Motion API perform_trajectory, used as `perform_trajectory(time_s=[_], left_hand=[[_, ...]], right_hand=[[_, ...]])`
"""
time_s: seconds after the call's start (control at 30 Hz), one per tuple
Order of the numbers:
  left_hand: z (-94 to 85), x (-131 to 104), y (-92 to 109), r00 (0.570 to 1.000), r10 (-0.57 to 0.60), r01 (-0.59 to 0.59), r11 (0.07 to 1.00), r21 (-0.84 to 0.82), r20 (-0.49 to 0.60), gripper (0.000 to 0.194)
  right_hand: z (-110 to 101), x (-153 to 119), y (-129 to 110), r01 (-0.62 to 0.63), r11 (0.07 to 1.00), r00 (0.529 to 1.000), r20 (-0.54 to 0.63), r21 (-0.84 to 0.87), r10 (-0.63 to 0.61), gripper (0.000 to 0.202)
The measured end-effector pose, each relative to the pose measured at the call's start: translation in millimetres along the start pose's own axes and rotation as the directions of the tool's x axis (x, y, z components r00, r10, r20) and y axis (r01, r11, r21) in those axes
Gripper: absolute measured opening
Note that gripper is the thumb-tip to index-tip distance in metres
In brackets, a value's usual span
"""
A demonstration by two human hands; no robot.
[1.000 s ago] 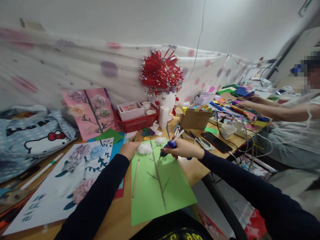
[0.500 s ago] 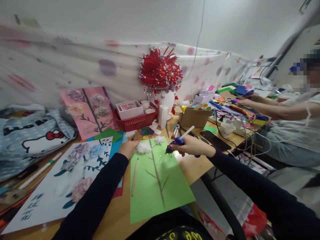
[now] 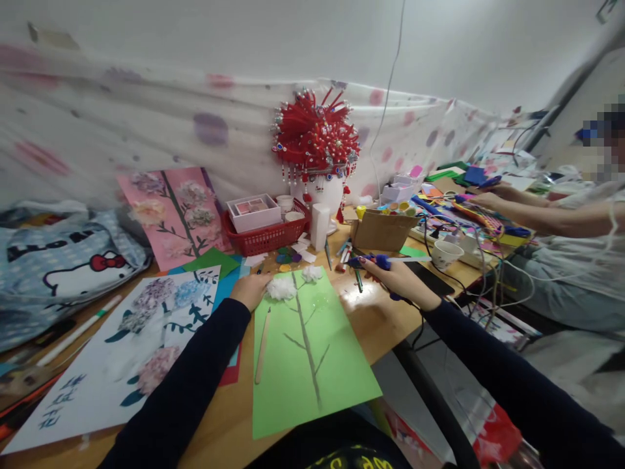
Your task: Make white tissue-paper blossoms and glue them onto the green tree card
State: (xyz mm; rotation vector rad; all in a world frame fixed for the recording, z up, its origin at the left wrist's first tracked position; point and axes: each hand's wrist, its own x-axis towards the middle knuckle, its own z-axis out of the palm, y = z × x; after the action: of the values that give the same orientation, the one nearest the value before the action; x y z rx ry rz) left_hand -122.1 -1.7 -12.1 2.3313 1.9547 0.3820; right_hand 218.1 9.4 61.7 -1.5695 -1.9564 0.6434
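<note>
Right hand [image 3: 404, 280] gripped glue gun [image 3: 382, 262], right of centre. Left hand [image 3: 249, 291] at green sheet [image 3: 342, 371], lower centre; finger spread unclear. Red basket [image 3: 261, 242], mid-frame, held white box [image 3: 261, 221], cups [image 3: 284, 203].

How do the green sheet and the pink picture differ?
Pose: the green sheet lies flat; the pink picture stands propped up at the back.
Flowers: the green sheet has two white tufts near its top; the pink picture has several coloured flowers spread over it.
Twigs: the green sheet's are bare; the pink picture's carry leaves.
Shared: both show a long, branching stem.
</note>
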Motion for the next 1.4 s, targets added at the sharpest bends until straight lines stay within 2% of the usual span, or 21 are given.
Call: perform_trajectory(time_s=[0.1,0.23,0.3,0.47,0.57,0.67,0.8,0.9,0.97,1.0,1.03,1.07,1.13,1.2,1.23,1.3,1.33,1.4], left_hand=[[-0.7,-1.3,1.6,1.000,-0.001,-0.001,0.994,0.110,0.019,0.038],[-1.3,-2.5,4.0,1.000,0.013,-0.012,0.985,0.175,-0.006,0.039],[-0.5,-2.4,4.0,1.000,0.020,-0.018,0.984,0.176,-0.012,0.039],[5.5,0.1,-1.2,0.998,0.044,-0.040,0.994,0.107,-0.038,0.042],[9.9,1.8,-6.4,0.993,0.094,-0.088,0.993,0.082,-0.069,0.041],[14.4,2.2,-11.2,0.983,0.153,-0.142,0.983,0.114,-0.103,0.042],[19.0,-0.8,-14.1,0.978,0.136,-0.112,0.982,0.150,-0.161,0.043],[17.7,-3.3,-11.7,0.973,0.127,-0.095,0.981,0.166,-0.194,0.043],[11.7,-3.4,-8.6,0.970,0.130,-0.095,0.981,0.170,-0.205,0.043],[6.5,-2.8,-6.8,0.969,0.130,-0.095,0.980,0.172,-0.209,0.044],[-0.6,-1.8,-5.1,0.968,0.132,-0.095,0.980,0.176,-0.215,0.043],[-9.6,-0.5,-3.7,0.964,0.133,-0.091,0.979,0.183,-0.229,0.043],[-33.6,1.3,-2.0,0.951,0.132,-0.076,0.977,0.202,-0.281,0.040],[-64.4,-1.4,-2.8,0.922,0.119,-0.038,0.975,0.221,-0.368,0.037],[-81.3,-5.7,-4.4,0.908,0.112,-0.020,0.974,0.226,-0.403,0.036],[-115.7,-22.1,-9.5,0.881,0.083,0.030,0.973,0.229,-0.465,0.035],[-131.9,-34.3,-12.8,0.865,0.055,0.070,0.971,0.230,-0.499,0.034],[-159.4,-65.3,-20.0,0.820,-0.035,0.189,0.959,0.213,-0.571,0.033]], right_hand=[[6.0,-2.4,9.8,-0.099,0.989,0.993,-0.052,0.107,0.105,0.054],[21.6,-2.7,15.6,-0.050,0.976,0.999,0.008,0.211,0.050,0.045],[30.9,-2.7,20.3,-0.018,0.988,1.000,0.000,0.155,0.018,0.043],[48.1,-5.6,32.9,0.019,0.986,0.995,-0.090,-0.163,-0.034,0.045],[50.4,-8.5,36.1,0.098,0.950,0.980,-0.135,-0.297,-0.144,0.042],[49.0,-12.5,38.7,0.144,0.906,0.964,-0.151,-0.398,-0.220,0.038],[40.8,-23.5,47.9,0.163,0.862,0.958,-0.134,-0.481,-0.255,0.041],[21.2,-40.2,54.9,0.192,0.871,0.954,-0.123,-0.453,-0.274,0.048],[1.0,-55.2,54.4,0.192,0.896,0.974,-0.032,-0.399,-0.223,0.047],[-9.4,-63.1,51.9,0.195,0.921,0.980,0.091,-0.338,-0.175,0.043],[-18.7,-70.8,48.0,0.195,0.940,0.962,0.243,-0.281,-0.127,0.041],[-25.7,-77.8,43.1,0.204,0.953,0.922,0.371,-0.225,-0.110,0.040],[-29.3,-89.1,32.9,0.281,0.952,0.821,0.544,-0.124,-0.172,0.032],[-17.0,-96.4,26.5,0.386,0.920,0.786,0.548,-0.073,-0.286,0.023],[-5.9,-98.7,25.9,0.445,0.893,0.779,0.521,-0.069,-0.348,0.030],[21.4,-101.5,29.5,0.578,0.810,0.748,0.461,-0.097,-0.478,0.061],[35.2,-101.9,33.0,0.645,0.754,0.721,0.426,-0.124,-0.547,0.071],[58.1,-100.3,40.6,0.756,0.634,0.640,0.382,-0.159,-0.667,0.076]])
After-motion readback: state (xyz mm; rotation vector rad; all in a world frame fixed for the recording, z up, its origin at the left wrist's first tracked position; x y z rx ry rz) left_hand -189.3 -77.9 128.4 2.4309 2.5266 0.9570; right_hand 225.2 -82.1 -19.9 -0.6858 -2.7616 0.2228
